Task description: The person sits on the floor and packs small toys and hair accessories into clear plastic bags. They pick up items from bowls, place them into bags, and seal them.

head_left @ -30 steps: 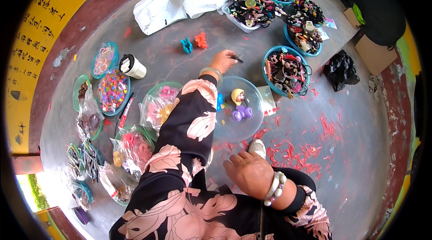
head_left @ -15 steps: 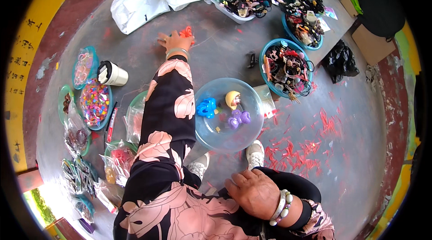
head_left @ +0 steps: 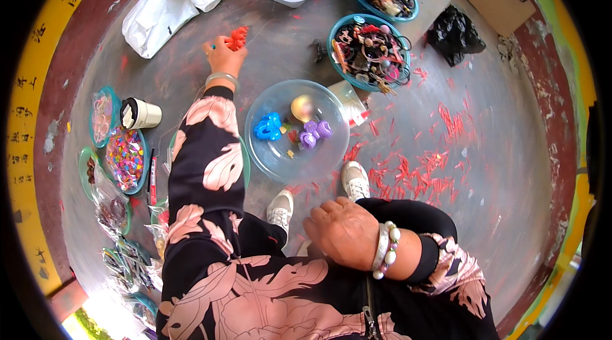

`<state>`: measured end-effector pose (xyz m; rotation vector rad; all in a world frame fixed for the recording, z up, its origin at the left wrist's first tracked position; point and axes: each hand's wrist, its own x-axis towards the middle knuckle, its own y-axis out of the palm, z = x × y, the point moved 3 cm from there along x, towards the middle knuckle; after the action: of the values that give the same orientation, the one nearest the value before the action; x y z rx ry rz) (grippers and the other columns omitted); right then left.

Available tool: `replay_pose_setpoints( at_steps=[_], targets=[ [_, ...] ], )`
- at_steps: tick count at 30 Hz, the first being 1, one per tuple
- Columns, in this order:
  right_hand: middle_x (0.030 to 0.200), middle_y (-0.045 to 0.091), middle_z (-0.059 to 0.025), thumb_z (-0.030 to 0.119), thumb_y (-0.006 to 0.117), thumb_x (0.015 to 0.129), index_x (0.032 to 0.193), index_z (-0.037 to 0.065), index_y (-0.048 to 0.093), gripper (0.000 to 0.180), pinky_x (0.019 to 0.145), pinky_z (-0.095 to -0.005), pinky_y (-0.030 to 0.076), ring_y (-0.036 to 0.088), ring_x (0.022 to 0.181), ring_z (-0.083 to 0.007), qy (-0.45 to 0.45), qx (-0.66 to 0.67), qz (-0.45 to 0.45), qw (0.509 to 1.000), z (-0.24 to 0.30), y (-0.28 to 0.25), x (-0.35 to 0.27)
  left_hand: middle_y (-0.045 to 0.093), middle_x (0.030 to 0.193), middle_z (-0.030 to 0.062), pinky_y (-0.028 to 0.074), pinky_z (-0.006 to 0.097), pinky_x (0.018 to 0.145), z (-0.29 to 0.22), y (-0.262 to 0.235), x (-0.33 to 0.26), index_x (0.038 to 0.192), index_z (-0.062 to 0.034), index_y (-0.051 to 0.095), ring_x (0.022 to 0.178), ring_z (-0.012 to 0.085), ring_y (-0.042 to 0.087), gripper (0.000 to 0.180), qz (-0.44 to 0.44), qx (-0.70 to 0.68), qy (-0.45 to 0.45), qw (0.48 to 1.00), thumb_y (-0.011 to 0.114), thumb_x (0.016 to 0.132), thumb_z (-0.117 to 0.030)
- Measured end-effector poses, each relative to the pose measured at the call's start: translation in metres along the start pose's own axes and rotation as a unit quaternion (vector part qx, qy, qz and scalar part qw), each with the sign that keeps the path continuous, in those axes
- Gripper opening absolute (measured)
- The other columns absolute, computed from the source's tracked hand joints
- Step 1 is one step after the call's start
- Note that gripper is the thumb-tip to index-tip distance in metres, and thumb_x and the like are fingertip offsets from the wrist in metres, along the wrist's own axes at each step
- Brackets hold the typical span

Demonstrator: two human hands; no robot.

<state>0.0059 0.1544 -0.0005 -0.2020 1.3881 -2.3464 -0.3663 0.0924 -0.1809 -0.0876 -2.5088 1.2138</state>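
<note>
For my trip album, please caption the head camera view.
Left hand at a red clip, right hand held close, a clear bowl of bright trinkets between them.

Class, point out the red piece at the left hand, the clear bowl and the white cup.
Red piece [head_left: 238, 38], head view: visible middle.
Clear bowl [head_left: 326, 154], head view: bare lower-right wall.
White cup [head_left: 149, 114], head view: side of its body.

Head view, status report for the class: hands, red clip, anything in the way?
Left hand at red clip, grip unclear. Right hand well apart, nothing visible in it. Clear bowl to the right, seemingly not blocking.
</note>
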Motion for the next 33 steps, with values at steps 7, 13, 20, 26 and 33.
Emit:
replay_pose_setpoints(
  at_steps=[7, 13, 20, 26, 33],
  targets=[
    [0.080, 0.059, -0.0132, 0.012, 0.055, 0.068, 0.080, -0.002, 0.060, 0.018, 0.067, -0.0348, 0.042, 0.057, 0.078, -0.0258, 0.005, -0.040, 0.031, 0.999, 0.006, 0.001, -0.012, 0.056, 0.094, 0.0160, 0.035, 0.040, 0.095, -0.107, -0.038, -0.101, 0.099, -0.0071, 0.052, 0.103, 0.0358, 0.045, 0.044, 0.226, -0.014, 0.207, 0.952, 0.067, 0.059, -0.017],
    [0.081, 0.062, -0.0092, 0.014, 0.055, 0.070, 0.077, 0.006, 0.064, 0.014, 0.071, -0.0352, 0.044, 0.058, 0.081, -0.0236, 0.009, -0.076, 0.034, 0.996, 0.013, 0.004, -0.021, 0.050, 0.111, 0.0245, 0.039, 0.040, 0.093, -0.101, -0.046, -0.170, 0.113, -0.0078, 0.048, 0.112, 0.0427, 0.042, 0.056, 0.319, 0.049, 0.163, 0.932, 0.068, 0.062, -0.019],
    [0.074, 0.062, -0.0145, 0.011, 0.056, 0.067, 0.071, 0.005, 0.064, 0.010, 0.063, -0.0384, 0.049, 0.062, 0.074, -0.0309, 0.010, -0.064, -0.017, 0.998, -0.005, 0.009, -0.031, 0.053, 0.111, 0.0257, 0.042, 0.041, 0.087, -0.098, -0.065, -0.171, 0.118, -0.0045, 0.046, 0.102, 0.0392, 0.051, 0.054, 0.386, 0.067, 0.082, 0.916, 0.063, 0.071, -0.026],
    [0.081, 0.059, -0.0138, 0.021, 0.057, 0.076, 0.082, 0.005, 0.060, 0.018, 0.069, -0.0409, 0.048, 0.058, 0.080, -0.0318, 0.097, -0.059, 0.041, 0.993, -0.026, -0.005, -0.034, 0.062, 0.091, 0.0191, 0.046, 0.036, 0.076, -0.070, -0.176, -0.151, 0.097, -0.0004, 0.060, 0.087, 0.0310, 0.060, 0.034, 0.202, -0.050, 0.012, 0.978, 0.058, 0.075, -0.027],
    [0.078, 0.063, -0.0161, 0.015, 0.051, 0.077, 0.076, 0.005, 0.063, 0.016, 0.066, -0.0417, 0.049, 0.061, 0.075, -0.0326, 0.029, -0.103, 0.002, 0.994, -0.001, -0.003, -0.031, 0.059, 0.070, 0.0016, 0.040, 0.026, 0.055, 0.022, -0.244, -0.306, 0.081, -0.0030, 0.061, 0.061, 0.0113, 0.051, 0.024, 0.143, -0.277, -0.288, 0.905, 0.056, 0.080, -0.026]
  ],
)
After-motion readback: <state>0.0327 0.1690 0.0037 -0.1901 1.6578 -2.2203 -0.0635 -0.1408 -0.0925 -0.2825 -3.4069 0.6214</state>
